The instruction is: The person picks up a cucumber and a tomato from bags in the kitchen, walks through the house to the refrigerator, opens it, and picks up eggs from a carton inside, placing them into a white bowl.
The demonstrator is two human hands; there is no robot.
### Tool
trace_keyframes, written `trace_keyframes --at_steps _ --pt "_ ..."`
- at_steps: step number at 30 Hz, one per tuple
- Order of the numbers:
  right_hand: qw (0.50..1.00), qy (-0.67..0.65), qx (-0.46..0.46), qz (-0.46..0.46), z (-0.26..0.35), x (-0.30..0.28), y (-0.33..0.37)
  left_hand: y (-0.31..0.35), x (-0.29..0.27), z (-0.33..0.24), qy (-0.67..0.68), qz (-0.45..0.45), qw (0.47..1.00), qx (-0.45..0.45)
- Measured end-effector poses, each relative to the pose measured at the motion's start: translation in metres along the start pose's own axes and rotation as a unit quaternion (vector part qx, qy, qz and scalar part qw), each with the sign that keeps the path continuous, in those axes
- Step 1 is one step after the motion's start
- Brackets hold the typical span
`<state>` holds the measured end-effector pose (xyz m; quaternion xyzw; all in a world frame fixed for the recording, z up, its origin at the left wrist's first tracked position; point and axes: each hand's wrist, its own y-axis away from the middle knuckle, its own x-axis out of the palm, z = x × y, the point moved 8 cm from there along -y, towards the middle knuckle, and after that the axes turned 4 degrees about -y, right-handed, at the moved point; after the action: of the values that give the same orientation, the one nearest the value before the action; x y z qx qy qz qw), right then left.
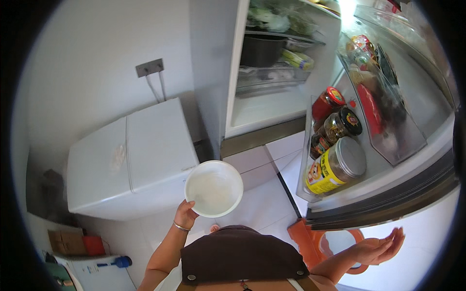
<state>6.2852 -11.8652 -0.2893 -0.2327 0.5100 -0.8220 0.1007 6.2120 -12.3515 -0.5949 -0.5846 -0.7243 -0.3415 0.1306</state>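
A dark brown apron (241, 254) is seen closest to the lens, at 6 o'clock in the view, with 2 metal snaps on its lower edge. From it, the left forearm is raised toward 11 o'clock, a thin bracelet (181, 227) being worn at the wrist. The left hand (186, 214) is closed on the rim of a white round bowl (214, 188), the thumb hooked over the edge at the bowl's 7 o'clock; the bowl is held tilted so that its pale inside faces the camera, near the centre of the view. The right hand (379, 248) is held at 4 o'clock, open and palm-up, fingers together, with nothing gripped. Just beside it, toward 9 o'clock, an orange plastic stool (310, 242) is seen on the white tiled floor. An open refrigerator door (388, 194) is spread across 2 to 3 o'clock, and in its lower shelf 4 jars are stored: a large yellow-labelled jar (335, 169) with a metal lid, a black-lidded jar (342, 124), a red-lidded jar (327, 103) and a small dark jar (319, 144). Inside the refrigerator, at 12 o'clock, a black pot (262, 51) is set on a shelf. A small white washing machine (131, 155) is placed at 9 o'clock of the bowl, against the wall.
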Motion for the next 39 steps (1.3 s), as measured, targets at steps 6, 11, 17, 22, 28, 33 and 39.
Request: trace_keyframes --at_steps 6,11,17,22,28,33,39 --pt "0.981 0.053 0.18 0.047 -0.064 0.007 0.008 -0.031 0.022 -0.029 -0.012 0.083 0.996 -0.008" --pt "0.974 0.091 0.205 0.039 -0.094 0.01 -0.01 -0.046 0.009 -0.049 -0.007 0.118 0.992 -0.044" --pt "0.964 0.053 0.262 -0.007 -0.142 0.009 -0.013 -0.068 -0.025 -0.087 -0.047 0.142 0.988 -0.046" --pt "0.957 0.005 0.288 -0.027 -0.164 0.016 -0.014 -0.087 -0.048 -0.09 -0.038 0.15 0.987 -0.05" --pt "0.95 -0.016 0.25 -0.184 -0.153 0.014 0.001 -0.107 -0.019 -0.104 -0.051 0.162 0.985 -0.032" --pt "0.981 0.105 -0.08 -0.141 0.014 0.147 0.07 -0.14 0.014 -0.112 -0.05 0.131 0.99 -0.02" --pt "0.916 -0.177 -0.073 0.353 0.017 0.38 0.172 -0.171 0.046 -0.112 -0.077 0.093 0.993 0.014"
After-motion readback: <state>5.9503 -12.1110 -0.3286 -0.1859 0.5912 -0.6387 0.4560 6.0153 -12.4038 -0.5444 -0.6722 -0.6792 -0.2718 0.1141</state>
